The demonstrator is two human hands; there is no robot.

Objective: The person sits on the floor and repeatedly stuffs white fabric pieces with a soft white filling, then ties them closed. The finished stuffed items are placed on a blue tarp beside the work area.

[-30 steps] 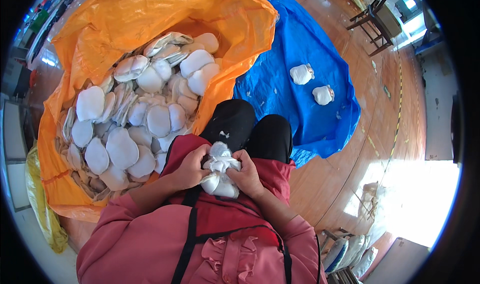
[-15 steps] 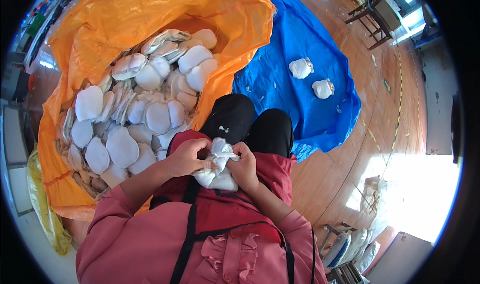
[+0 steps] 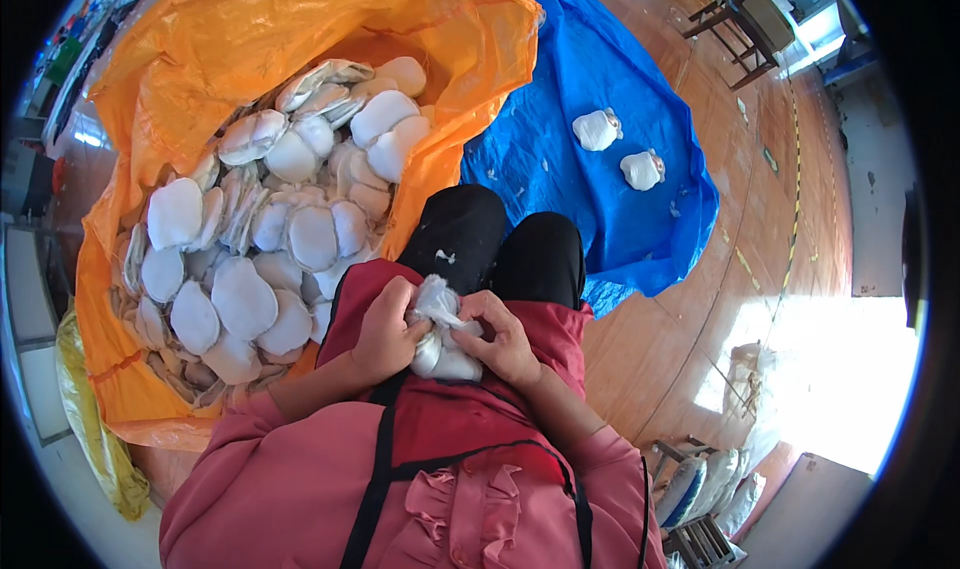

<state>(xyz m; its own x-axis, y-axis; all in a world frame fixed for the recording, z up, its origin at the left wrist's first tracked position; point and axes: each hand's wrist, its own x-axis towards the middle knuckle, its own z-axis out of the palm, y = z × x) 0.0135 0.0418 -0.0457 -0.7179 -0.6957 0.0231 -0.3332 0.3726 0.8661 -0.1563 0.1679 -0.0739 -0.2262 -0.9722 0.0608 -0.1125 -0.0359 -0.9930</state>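
Note:
Over my lap, both hands work at a soft white bundle [image 3: 450, 363] with a twisted, bunched top. My left hand [image 3: 388, 331] is closed round its left side, the thumb near the twist. From the right, the bent fingers of my right hand [image 3: 502, 341] pinch the twisted part. What lies inside the bundle cannot be seen. Left of my knees an open orange sack [image 3: 300, 14] holds many flat, oval white pads [image 3: 243, 297]. Two rounded white bundles [image 3: 597, 130] rest on a blue sheet [image 3: 640, 234] at the far right.
A brown wooden chair [image 3: 740, 24] stands at the far right on the reddish floor [image 3: 650, 369]. A yellow sack [image 3: 90, 419] lies beside the orange one. Stacked whitish cushions or bags [image 3: 700, 489] sit low on the right. Small white scraps dot the blue sheet.
My left hand has turned more upright and closed round the bundle's left side. My right hand has shifted slightly right, its fingers bending over the twist. The view has shifted slightly.

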